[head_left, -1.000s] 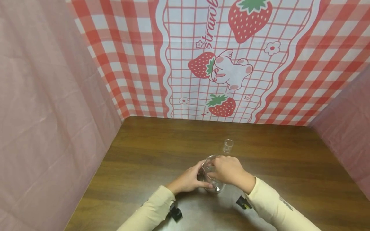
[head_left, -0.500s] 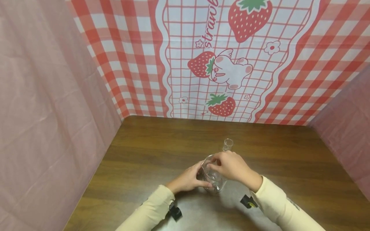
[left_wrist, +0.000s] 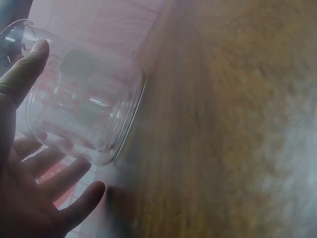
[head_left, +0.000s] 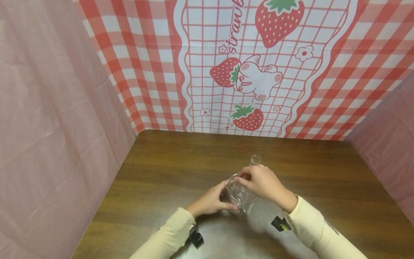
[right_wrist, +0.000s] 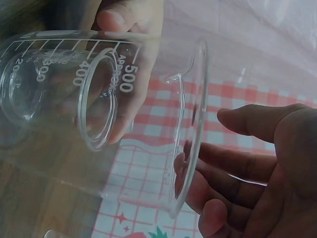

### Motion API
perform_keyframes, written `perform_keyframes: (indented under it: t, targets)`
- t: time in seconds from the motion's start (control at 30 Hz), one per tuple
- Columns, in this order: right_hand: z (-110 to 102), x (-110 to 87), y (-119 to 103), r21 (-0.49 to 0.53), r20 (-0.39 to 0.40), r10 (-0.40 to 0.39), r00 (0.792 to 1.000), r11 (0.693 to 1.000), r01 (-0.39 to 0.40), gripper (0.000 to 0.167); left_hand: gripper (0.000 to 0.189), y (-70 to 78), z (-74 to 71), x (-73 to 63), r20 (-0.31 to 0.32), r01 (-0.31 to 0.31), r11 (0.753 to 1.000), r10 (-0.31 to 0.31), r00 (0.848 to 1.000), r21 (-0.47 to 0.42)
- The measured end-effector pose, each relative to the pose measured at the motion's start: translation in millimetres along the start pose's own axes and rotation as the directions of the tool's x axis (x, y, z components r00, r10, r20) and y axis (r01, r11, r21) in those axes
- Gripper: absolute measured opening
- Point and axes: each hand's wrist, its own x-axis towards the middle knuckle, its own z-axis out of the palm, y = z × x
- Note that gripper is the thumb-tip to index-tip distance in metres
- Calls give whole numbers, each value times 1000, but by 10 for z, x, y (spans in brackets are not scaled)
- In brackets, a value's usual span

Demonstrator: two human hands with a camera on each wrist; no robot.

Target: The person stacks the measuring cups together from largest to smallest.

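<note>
Cloth (head_left: 152,64): red-checked fabric with strawberries is hanging behind the table.
Table (head_left: 155,180): its brown wood top is supporting the glassware.
Right hand (head_left: 263,181): it is arching over the mouth from the right, back upward, fingers loosely bent, thumb and fingertips standing apart at the rim; whether they are touching it, I cannot tell.
Left hand (head_left: 210,201): it is reaching in from the left and clamping the big glass (left_wrist: 84,104), thumb on one side, fingers spreading on the other.
Big glass: it is standing upright near the person, mouth facing up, long axis running vertically.
Middle glass (right_wrist: 64,94): it is sitting inside the big one, mouth facing the same way, axis running alongside.
Small glass (head_left: 255,159): it is standing upright just beyond the right hand.
</note>
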Motion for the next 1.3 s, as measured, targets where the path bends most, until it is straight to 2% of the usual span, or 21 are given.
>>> perform_keyframes:
  t: [0.67, 0.9, 1.1, 1.3]
  targets:
    - [36, 29, 28, 14, 25, 26, 999, 1000, -26, 15, 91, -58, 14, -43, -12, -6, 997, 5, 1000, -71]
    - [-76, 53, 43, 30, -53, 58, 997, 998, -57, 15, 85, -63, 20, -24, -3, -37, 996, 37, 999, -87]
    - [-248, 94, 150, 64, -94, 139, 986, 989, -134, 16, 84, -61, 17, -16, -2, -49, 994, 49, 999, -93]
    - [-332, 145, 318, 66, -84, 236, 968, 971, -231, 18, 84, -50, 9, -32, 0, -30, 996, 30, 1000, -88]
